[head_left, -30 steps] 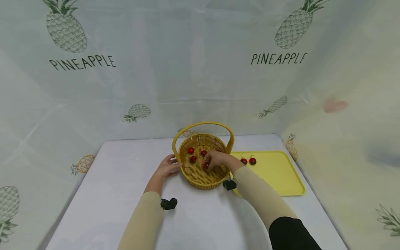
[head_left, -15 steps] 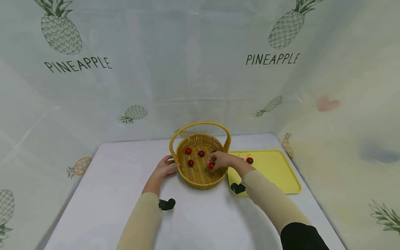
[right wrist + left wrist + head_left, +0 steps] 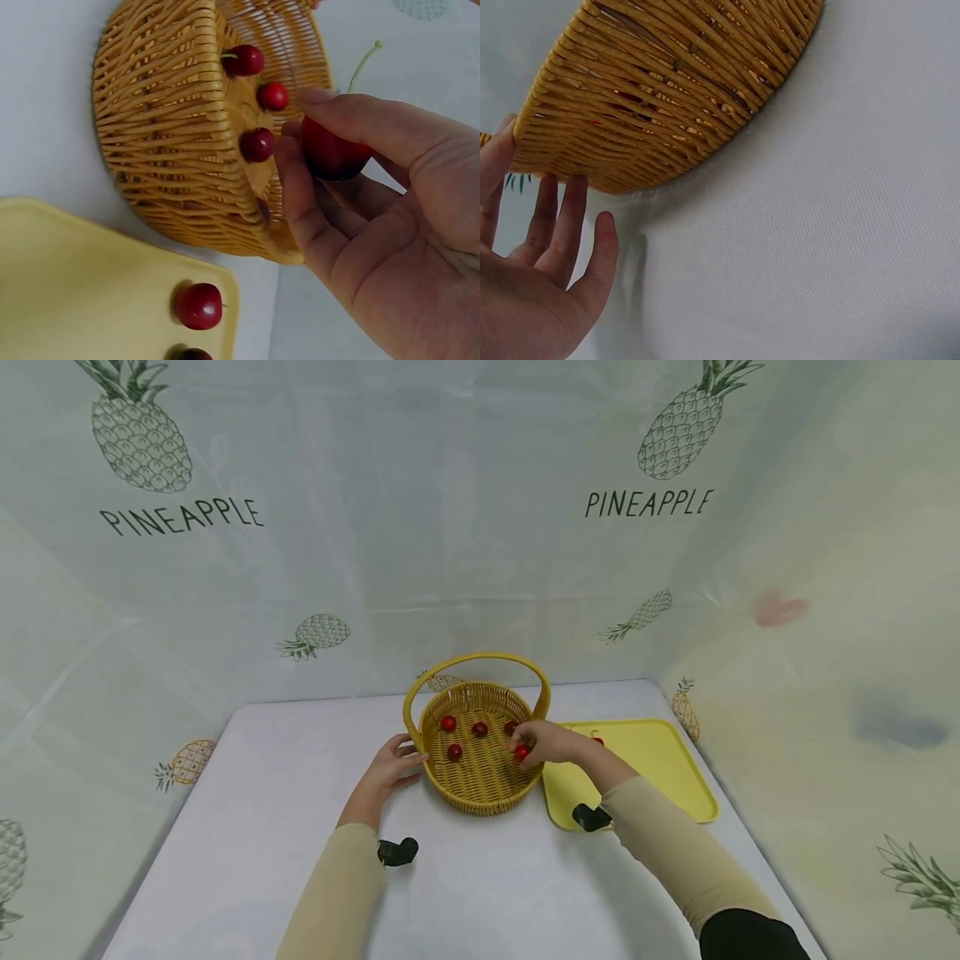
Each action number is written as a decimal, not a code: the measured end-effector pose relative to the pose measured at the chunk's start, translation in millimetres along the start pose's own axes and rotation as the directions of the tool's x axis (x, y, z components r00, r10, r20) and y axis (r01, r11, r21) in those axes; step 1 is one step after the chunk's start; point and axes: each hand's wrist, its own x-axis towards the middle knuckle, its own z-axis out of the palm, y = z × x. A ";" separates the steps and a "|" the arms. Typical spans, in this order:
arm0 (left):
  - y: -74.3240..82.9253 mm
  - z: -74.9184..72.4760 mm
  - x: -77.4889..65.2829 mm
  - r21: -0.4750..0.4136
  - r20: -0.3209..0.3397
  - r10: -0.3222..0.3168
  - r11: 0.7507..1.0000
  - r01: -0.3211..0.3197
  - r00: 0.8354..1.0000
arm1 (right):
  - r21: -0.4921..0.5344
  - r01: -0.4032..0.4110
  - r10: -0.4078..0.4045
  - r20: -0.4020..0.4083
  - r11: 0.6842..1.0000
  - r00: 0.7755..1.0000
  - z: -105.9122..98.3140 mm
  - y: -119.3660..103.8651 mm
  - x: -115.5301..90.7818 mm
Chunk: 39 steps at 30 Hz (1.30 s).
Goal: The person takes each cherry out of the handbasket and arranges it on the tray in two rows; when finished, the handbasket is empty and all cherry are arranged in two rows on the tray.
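White table [image 3: 472, 893], right fingers [image 3: 301, 214] pinching cherry [image 3: 330, 156] (stemmed), shifted rightward, left fingers [image 3: 568, 225] spread against basket [image 3: 480, 789]

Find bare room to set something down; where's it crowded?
Free: table left of the left sleeve; right end of the tray, beyond the right sleeve. Crowded: far half of the basket, with cherries and the right hand.

A white bench [image 3: 465, 893] with a finely textured surface and rounded back corners carries everything; its front edge lies outside the view. Right of the middle, near the back edge, a round yellow wicker basket [image 3: 480, 781] stands upright, its handle raised. Just beside it, towards the right edge, a yellow tray [image 3: 663, 756] with rounded corners lies flat.
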 end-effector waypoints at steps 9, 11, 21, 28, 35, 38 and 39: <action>-2.9 -1.7 0.0 -0.002 0.007 0.005 1.000 -0.005 1.000 | 0.053 0.017 -0.013 -0.068 0.998 0.998 -9.5 4.2 -22.8; -3.3 -2.0 0.5 -0.002 0.007 0.002 1.000 -0.002 1.000 | 0.068 0.020 -0.014 -0.087 0.997 0.996 -12.0 8.2 -27.9; -2.8 -3.5 -0.3 0.001 0.001 -0.002 1.000 0.002 1.000 | 0.187 -0.046 0.077 -0.160 0.981 0.984 -18.8 30.4 -50.8; -4.0 -3.8 0.5 0.002 0.006 -0.001 1.000 0.001 1.000 | 0.169 -0.063 0.097 -0.201 0.984 0.975 -20.9 53.3 -64.2; -2.0 -2.7 0.6 0.008 0.015 0.002 1.000 -0.002 1.000 | 0.205 -0.075 0.121 -0.221 0.976 0.968 -24.7 71.4 -77.9; -0.3 -1.6 -0.3 0.009 0.020 0.005 1.000 -0.005 1.000 | 0.212 -0.082 0.133 -0.238 0.974 0.962 -26.0 77.8 -83.2; 0.1 -1.3 -0.4 0.009 0.020 0.004 1.000 -0.004 1.000 | 0.203 -0.080 0.130 -0.244 0.976 0.961 -26.4 80.2 -84.9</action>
